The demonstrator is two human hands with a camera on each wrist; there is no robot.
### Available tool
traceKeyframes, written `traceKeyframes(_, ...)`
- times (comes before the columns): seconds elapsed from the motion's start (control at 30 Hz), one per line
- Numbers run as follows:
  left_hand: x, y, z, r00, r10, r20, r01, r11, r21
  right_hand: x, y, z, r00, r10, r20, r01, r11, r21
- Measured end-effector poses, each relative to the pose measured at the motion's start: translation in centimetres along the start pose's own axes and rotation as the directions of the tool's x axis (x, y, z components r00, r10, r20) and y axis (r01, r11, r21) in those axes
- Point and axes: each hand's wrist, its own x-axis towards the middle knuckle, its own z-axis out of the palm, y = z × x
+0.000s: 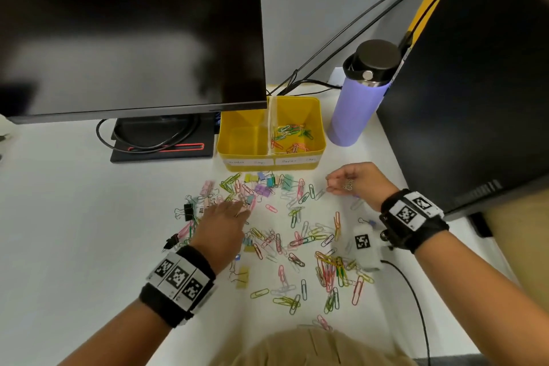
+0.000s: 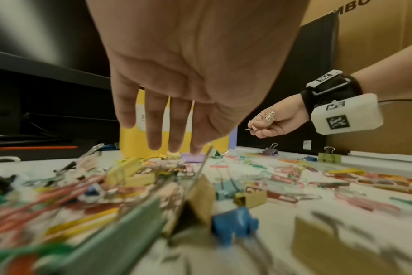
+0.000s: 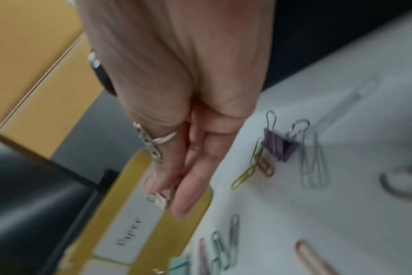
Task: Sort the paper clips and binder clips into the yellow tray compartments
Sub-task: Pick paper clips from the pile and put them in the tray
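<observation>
From the head view, the left hand [image 1: 221, 224] is laid flat, fingers extended, over clips strewn on the white table [image 1: 74, 217]; paper clips [image 1: 292, 135] are seen in the yellow tray's [image 1: 269, 165] right compartment. At the left wrist, straight fingers [image 2: 154, 121] are spread. At the right wrist, the right hand [image 3: 176, 115] is pinched around a small clip [image 3: 161, 200].

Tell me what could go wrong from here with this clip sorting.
The right hand pinches something small and pale; so light a grip could drop it before the yellow tray.

The left hand reaches flat-fingered into tangled binder clips and paper clips, so it might lift both kinds together.

The divider is low; a toss may land in the wrong compartment.
</observation>
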Motion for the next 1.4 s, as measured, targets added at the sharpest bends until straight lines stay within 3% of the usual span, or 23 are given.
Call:
traceKeyframes(0.1,1.1,1.4,-0.7,0.972,0.081,-0.219,-0.103,0.991,-0.090,-0.7,0.5,0.6,0.996,0.013,0.087,-0.024,0.991,0.135)
traceKeyframes(0.13,1.3,2.3,-1.1,0.962,0.111,-0.250,-0.143,0.983,-0.113,-0.9,0.6,0.8,0.998,0.004,0.065,-0.011,0.995,0.099)
traceKeyframes(0.2,2.0,3.9,-1.8,0.971,0.167,-0.169,-0.194,0.969,-0.156,-0.2,1.1,0.4,0.989,-0.097,-0.107,0.073,0.975,-0.208)
traceKeyframes(0.27,2.5,4.6,-1.4,0.981,0.195,0.015,-0.191,0.971,-0.143,1.0,1.7,-0.8,0.944,-0.260,-0.204,0.100,0.814,-0.572)
traceKeyframes(0.37,2.2,5.0,0.8,0.942,0.211,0.261,-0.183,0.975,-0.128,2.1,1.9,-2.2,0.953,-0.279,-0.121,0.081,0.616,-0.783)
traceKeyframes(0.4,1.8,4.8,2.0,0.930,0.225,0.290,-0.204,0.974,-0.104,2.1,1.9,-2.3,0.960,-0.267,-0.084,0.087,0.570,-0.817)
traceKeyframes(0.5,0.2,3.7,5.1,0.930,0.316,0.188,-0.327,0.944,0.032,0.7,2.2,-1.4,0.975,-0.178,0.130,0.189,0.376,-0.907)
traceKeyframes(0.57,-0.5,3.2,6.0,0.926,0.283,0.249,-0.315,0.944,0.098,-0.7,3.2,-0.4,0.968,-0.034,0.249,0.251,0.200,-0.947)
traceKeyframes(0.63,-0.6,2.9,6.8,0.923,0.268,0.277,-0.306,0.947,0.102,-2.3,4.7,0.5,0.948,0.025,0.317,0.311,0.141,-0.940)
traceKeyframes(0.67,-0.6,3.1,6.6,0.923,0.263,0.281,-0.300,0.949,0.094,-3.2,5.2,1.0,0.931,0.052,0.362,0.351,0.152,-0.924)
traceKeyframes(0.73,-0.3,3.7,6.7,0.940,0.291,0.179,-0.313,0.944,0.109,-5.1,5.7,1.8,0.879,0.107,0.464,0.431,0.234,-0.871)
traceKeyframes(0.8,-0.3,4.5,6.2,0.922,0.297,0.248,-0.329,0.939,0.100,-6.3,5.6,2.2,0.840,0.125,0.528,0.467,0.330,-0.820)
traceKeyframes(0.83,-0.1,4.8,6.2,0.915,0.295,0.277,-0.326,0.943,0.071,-6.4,5.6,2.0,0.846,0.105,0.523,0.452,0.378,-0.808)
traceKeyframes(0.9,0.5,5.0,6.1,0.923,0.326,0.203,-0.343,0.937,0.057,-5.7,5.4,1.2,0.904,0.054,0.424,0.365,0.420,-0.831)
traceKeyframes(0.93,0.6,5.1,6.1,0.920,0.292,0.260,-0.310,0.950,0.031,-5.1,5.3,0.7,0.933,0.039,0.358,0.311,0.415,-0.855)
traceKeyframes(1.0,1.2,5.3,6.6,0.923,0.272,0.271,-0.291,0.956,0.031,-4.0,5.1,0.2,0.966,0.033,0.257,0.228,0.364,-0.903)
traceKeyframes(1.1,2.4,6.1,6.2,0.956,0.241,0.165,-0.253,0.966,0.051,-4.0,4.9,0.5,0.953,0.013,0.302,0.288,0.260,-0.922)
traceKeyframes(1.13,2.8,6.4,5.8,0.966,0.218,0.137,-0.227,0.973,0.051,-4.3,4.9,0.8,0.940,0.006,0.340,0.325,0.276,-0.904)
traceKeyframes(1.2,3.6,6.7,3.8,0.979,0.169,0.117,-0.176,0.983,0.058,-5.2,4.6,0.9,0.924,-0.004,0.382,0.348,0.423,-0.837)
traceKeyframes(1.27,4.8,6.2,2.8,0.964,0.204,0.170,-0.219,0.973,0.074,-5.6,4.3,0.7,0.928,-0.037,0.370,0.327,0.556,-0.764)
traceKeyframes(1.33,5.7,6.1,1.7,0.949,0.208,0.238,-0.238,0.966,0.102,-5.5,4.5,0.1,0.954,-0.109,0.280,0.292,0.565,-0.771)
traceKeyframes(1.4,6.3,5.9,1.1,0.940,0.215,0.263,-0.252,0.961,0.114,-5.1,4.8,-0.7,0.978,-0.164,0.126,0.193,0.506,-0.840)
